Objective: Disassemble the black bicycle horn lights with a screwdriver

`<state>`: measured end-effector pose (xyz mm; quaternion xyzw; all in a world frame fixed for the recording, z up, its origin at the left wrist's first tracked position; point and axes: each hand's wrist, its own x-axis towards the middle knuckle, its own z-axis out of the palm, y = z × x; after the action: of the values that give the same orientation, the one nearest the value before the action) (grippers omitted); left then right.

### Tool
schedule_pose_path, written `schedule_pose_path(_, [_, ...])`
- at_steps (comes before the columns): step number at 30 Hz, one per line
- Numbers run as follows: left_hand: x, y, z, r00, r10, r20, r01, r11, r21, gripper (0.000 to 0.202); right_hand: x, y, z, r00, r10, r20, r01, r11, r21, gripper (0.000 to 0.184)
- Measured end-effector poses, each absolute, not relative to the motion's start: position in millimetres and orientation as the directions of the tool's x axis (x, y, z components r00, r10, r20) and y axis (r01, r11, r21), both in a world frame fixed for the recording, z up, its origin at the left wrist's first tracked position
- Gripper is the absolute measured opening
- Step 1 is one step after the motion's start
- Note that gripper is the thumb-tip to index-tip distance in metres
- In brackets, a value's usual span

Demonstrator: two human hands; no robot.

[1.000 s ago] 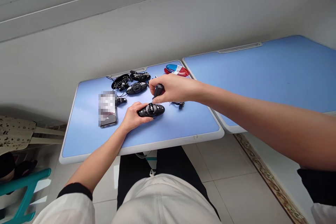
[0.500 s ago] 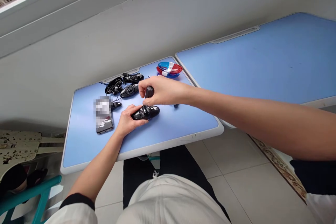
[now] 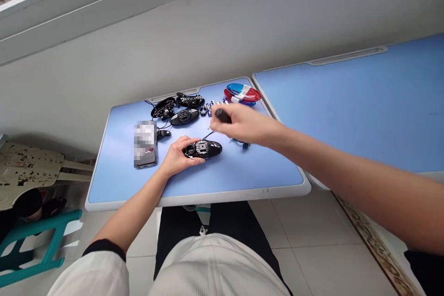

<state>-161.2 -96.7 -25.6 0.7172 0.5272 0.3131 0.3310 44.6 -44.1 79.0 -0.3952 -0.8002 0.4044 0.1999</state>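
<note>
My left hand (image 3: 177, 157) is closed around the left end of a glossy black oval housing (image 3: 214, 149) on the blue table. The housing has a ribbed middle with a small square mount, and a ring-shaped black part beside it near my fingers. Above and right of it, my right hand (image 3: 239, 122) grips the black handle of a screwdriver (image 3: 223, 115). Its thin shaft slants down toward the housing, apart from the mount; the tip is hard to make out. Under my right wrist lies a small dark part (image 3: 245, 145), partly hidden.
Behind my hands lie another black oval housing (image 3: 184, 116), opened black housings with wires (image 3: 163, 108), and small batteries (image 3: 209, 107). Red and blue oval covers (image 3: 243, 94) are stacked at the back right. A phone (image 3: 145, 159) and a black clamp (image 3: 163, 133) lie left.
My right hand has moved right, lifting the screwdriver off the housing and tilting it. My left hand keeps its hold on the housing. The camera view has shifted.
</note>
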Motion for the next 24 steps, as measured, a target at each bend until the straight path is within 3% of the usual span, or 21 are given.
schedule_pose_path(3, [-161.8,-97.0,-27.4,0.25,0.963,0.103,0.521,-0.223,0.824,0.053,31.1,-53.1,60.5,-0.687,0.726,-0.013,0.578,0.536,-0.615,0.008])
schedule_pose_path(7, [-161.8,-97.5,-30.5,0.245,0.96,0.133,0.513,-0.245,0.823,0.042,12.8,-62.1,42.2,-0.765,0.642,-0.04,0.602,0.692,-0.398,0.029])
schedule_pose_path(13, [-161.3,-97.5,-31.9,0.237,0.963,0.124,0.499,-0.231,0.835,0.031,3.5,-61.8,30.7,-0.861,0.503,0.07,0.47,0.841,-0.267,0.031])
schedule_pose_path(17, [-161.4,-97.1,-29.8,0.265,0.953,0.146,0.489,-0.263,0.831,0.026,2.1,-62.5,29.5,-0.886,0.46,0.051,0.434,0.864,-0.254,0.018])
schedule_pose_path(24, [-162.8,-97.7,-26.4,0.251,0.962,0.108,0.495,-0.224,0.84,0.038,7.3,-40.7,40.7,-0.781,0.624,0.024,0.521,0.672,-0.527,0.009])
